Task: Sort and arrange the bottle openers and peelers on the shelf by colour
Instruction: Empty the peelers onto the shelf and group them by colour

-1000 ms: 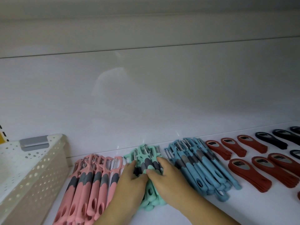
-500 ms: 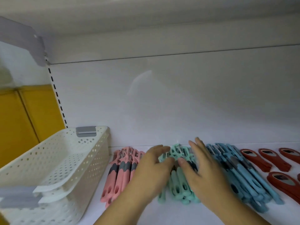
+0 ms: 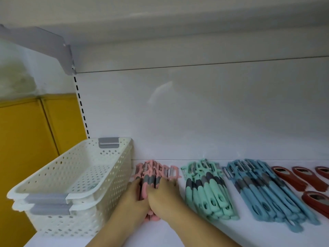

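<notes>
White shelf [image 3: 249,234], yellow wall panel [image 3: 26,139] noted. Pink peelers [image 3: 154,171] are gripped between curled fingers of left hand [image 3: 137,198] and right hand [image 3: 163,198]. Stacked baskets [image 3: 80,175] are seen just left of the fingers; mint peelers [image 3: 208,191], blue peelers [image 3: 263,193] and red bottle openers [image 3: 292,177] to their right.

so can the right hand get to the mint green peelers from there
Probably yes: the right hand holds the pink peelers, and only bare shelf lies between it and the mint green peelers.
</notes>
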Demonstrator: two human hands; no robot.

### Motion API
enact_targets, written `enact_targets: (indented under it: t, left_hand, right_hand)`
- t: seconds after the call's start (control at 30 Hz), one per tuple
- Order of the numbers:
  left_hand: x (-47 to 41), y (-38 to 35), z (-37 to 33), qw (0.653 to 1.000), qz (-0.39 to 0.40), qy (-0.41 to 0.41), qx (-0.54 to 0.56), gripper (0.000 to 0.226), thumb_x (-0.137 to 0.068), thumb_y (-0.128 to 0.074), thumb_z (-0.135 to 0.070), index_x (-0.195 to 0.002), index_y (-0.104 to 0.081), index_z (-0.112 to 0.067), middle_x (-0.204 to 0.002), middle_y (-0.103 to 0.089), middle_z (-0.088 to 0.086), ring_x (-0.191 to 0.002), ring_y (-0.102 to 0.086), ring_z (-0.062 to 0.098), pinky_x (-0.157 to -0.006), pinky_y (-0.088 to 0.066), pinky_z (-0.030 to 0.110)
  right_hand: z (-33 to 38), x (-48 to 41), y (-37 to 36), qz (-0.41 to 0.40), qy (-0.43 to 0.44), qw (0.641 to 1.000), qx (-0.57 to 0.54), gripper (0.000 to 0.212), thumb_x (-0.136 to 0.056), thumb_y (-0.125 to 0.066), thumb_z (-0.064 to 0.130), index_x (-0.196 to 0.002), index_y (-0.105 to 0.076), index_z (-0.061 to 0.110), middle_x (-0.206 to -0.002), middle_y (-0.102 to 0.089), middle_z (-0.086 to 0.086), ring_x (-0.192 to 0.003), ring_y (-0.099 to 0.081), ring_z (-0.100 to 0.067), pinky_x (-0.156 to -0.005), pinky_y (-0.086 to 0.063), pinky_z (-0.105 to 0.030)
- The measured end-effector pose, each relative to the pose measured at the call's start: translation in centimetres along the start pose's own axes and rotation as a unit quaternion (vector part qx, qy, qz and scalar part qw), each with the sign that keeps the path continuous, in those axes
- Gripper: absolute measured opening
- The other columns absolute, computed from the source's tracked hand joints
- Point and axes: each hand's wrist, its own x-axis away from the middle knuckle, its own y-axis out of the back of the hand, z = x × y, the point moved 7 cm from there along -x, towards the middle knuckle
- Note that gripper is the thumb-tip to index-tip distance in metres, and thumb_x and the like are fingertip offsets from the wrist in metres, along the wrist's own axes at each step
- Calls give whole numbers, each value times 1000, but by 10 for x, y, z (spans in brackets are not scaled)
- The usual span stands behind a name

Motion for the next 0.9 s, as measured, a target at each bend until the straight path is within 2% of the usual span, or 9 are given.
enact_targets:
  t: [0.13, 0.23, 0.33, 0.4, 0.5, 0.6, 0.67, 0.8, 0.9]
  left_hand:
    - [-2, 4, 4, 1000, -6, -14, 11, 33, -64, -61, -34, -93, -57, -51, -106, -64, -12, -95, -66, 15, -73, -57, 36]
    - [-5, 1, 1, 998, 15, -53, 8, 40, -72, -62, -28, -89, -62, -64, -110, -59, -27, -105, -60, -1, -79, -55, 25]
    - [-8, -1, 1, 996, 18, -89, -5, 54, -87, -60, -6, -95, -58, -59, -105, -53, -36, -92, -47, -31, -70, -37, -5]
    - [-8, -1, 2, 995, 10, -96, -22, 42, -84, -61, -17, -115, -54, -45, -124, -50, -22, -103, -42, -27, -69, -32, -10]
    - [-10, 2, 8, 993, -3, -104, -56, 58, -66, -56, -33, -122, -50, -44, -137, -46, -13, -125, -43, -1, -92, -38, 4]
    - [-10, 6, 12, 988, -21, -119, -93, 69, -60, -54, -50, -128, -50, -40, -141, -46, -12, -133, -38, 3, -111, -33, 26]
    - [-10, 7, 18, 987, -27, -107, -113, 80, -58, -52, -55, -136, -46, -35, -146, -41, -11, -137, -33, 4, -114, -30, 37]
    - [-5, 7, 12, 983, -26, -137, -117, 73, -64, -59, -47, -134, -49, -31, -146, -40, -12, -137, -30, 1, -115, -28, 34]
    - [0, 9, -1, 969, -58, -191, -145, 60, -73, -63, -35, -131, -53, -26, -144, -41, -12, -135, -33, 2, -109, -29, 24]
  right_hand:
    - [3, 5, 0, -38, 45, 998, 2, 45, -91, -37, 41, -127, -51, 18, -134, -44, -8, -123, -41, -26, -103, -41, -43]
    - [4, 9, 5, -53, 71, 996, -6, 39, -85, -40, 34, -118, -56, 20, -121, -54, -2, -116, -46, -23, -100, -42, -39]
    - [3, 11, 4, -58, 72, 995, -39, 38, -72, -42, 40, -102, -58, 21, -105, -56, 2, -104, -53, -21, -88, -51, -42]
    - [3, 13, 4, -55, 66, 995, -53, 40, -71, -44, 42, -103, -57, 21, -106, -56, 4, -104, -53, -20, -90, -50, -42]
    - [4, 16, 6, -55, 64, 994, -72, 53, -70, -43, 48, -116, -54, 23, -125, -51, 4, -118, -49, -19, -100, -43, -40]
    - [4, 19, 5, -47, 71, 994, -63, 55, -81, -44, 45, -131, -47, 23, -144, -39, 0, -134, -36, -19, -111, -31, -39]
    - [4, 21, 3, -35, 70, 995, -63, 54, -81, -43, 47, -129, -47, 24, -143, -39, 1, -132, -37, -18, -110, -32, -39]
    - [7, 27, 8, -41, 89, 994, -48, 54, -82, -44, 50, -129, -46, 24, -145, -37, 2, -136, -32, -17, -112, -30, -39]
    - [12, 32, 17, -49, 120, 992, 9, 69, -94, -40, 48, -152, -13, 24, -161, 2, 8, -147, 5, -10, -119, -4, -31]
